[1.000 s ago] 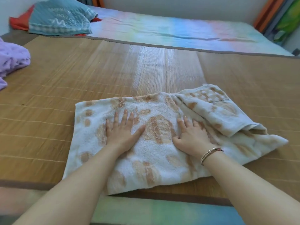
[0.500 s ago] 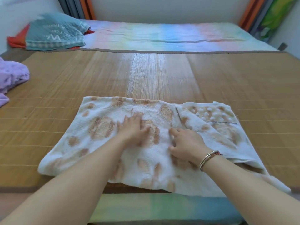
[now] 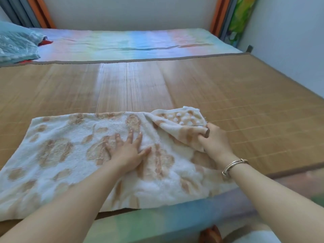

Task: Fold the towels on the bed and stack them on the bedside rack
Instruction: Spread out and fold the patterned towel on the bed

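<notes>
1. Your left hand (image 3: 127,151) lay flat, palm down, fingers spread and pointing away from you, thumb angled out to the right.
2. Your left forearm ran bare from the lower left corner up to that hand.
3. Your right hand (image 3: 213,139) was closed in a grip on a fold of cloth, knuckles up.
4. Your right forearm reached in from the lower right, a thin bangle (image 3: 234,166) on its wrist.

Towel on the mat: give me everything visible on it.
The towel is white terry with tan-orange blotches, spread mostly flat on the bamboo mat, its near edge at the mat's front edge. The left hand presses flat on its middle. The right hand grips its right end, lifted and folded leftward.
</notes>
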Action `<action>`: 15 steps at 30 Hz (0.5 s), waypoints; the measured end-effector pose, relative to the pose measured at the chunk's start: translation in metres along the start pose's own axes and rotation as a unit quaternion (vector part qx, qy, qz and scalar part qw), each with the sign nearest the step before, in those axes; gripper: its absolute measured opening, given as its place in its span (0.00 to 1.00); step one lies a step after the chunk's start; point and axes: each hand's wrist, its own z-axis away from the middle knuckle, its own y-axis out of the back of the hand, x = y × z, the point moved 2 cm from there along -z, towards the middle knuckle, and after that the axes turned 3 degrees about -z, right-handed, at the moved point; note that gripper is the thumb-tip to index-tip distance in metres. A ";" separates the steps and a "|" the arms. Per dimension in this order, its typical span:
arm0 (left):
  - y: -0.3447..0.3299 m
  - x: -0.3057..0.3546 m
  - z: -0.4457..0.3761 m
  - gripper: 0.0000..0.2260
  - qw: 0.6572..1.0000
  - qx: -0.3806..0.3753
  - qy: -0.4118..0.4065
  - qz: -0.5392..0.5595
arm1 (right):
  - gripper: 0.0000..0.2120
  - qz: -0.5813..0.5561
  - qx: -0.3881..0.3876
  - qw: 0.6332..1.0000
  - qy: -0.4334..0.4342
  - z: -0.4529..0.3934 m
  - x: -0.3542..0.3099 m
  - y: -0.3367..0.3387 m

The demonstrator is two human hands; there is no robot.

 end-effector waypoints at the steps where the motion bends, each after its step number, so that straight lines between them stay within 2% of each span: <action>1: 0.001 0.005 -0.005 0.33 1.000 0.003 -0.007 0.008 | 0.04 -0.068 0.015 0.997 -0.019 -0.011 0.005 0.003; 3: 0.005 0.017 -0.017 0.32 1.000 0.009 -0.023 0.016 | 0.09 -0.151 0.052 0.987 -0.023 -0.035 0.009 0.008; 5: 0.009 0.029 -0.032 0.32 0.999 0.019 -0.029 0.010 | 0.16 -0.185 0.086 0.979 -0.008 -0.061 0.006 0.012; 7: 0.014 0.038 -0.046 0.32 0.999 0.037 -0.030 0.010 | 0.17 -0.190 0.090 0.978 -0.003 -0.086 0.003 0.011; 11: 0.017 0.049 -0.076 0.33 0.998 0.053 -0.016 0.017 | 0.13 -0.131 0.042 0.990 -0.038 -0.131 0.022 -0.002; 13: 0.008 0.051 -0.088 0.34 0.999 0.035 0.005 0.015 | 0.10 -0.097 -0.029 0.989 -0.105 -0.140 0.043 -0.015; 15: -0.002 0.052 -0.092 0.35 0.999 0.040 0.021 -0.014 | 0.13 -0.082 -0.076 0.983 -0.146 -0.137 0.058 -0.024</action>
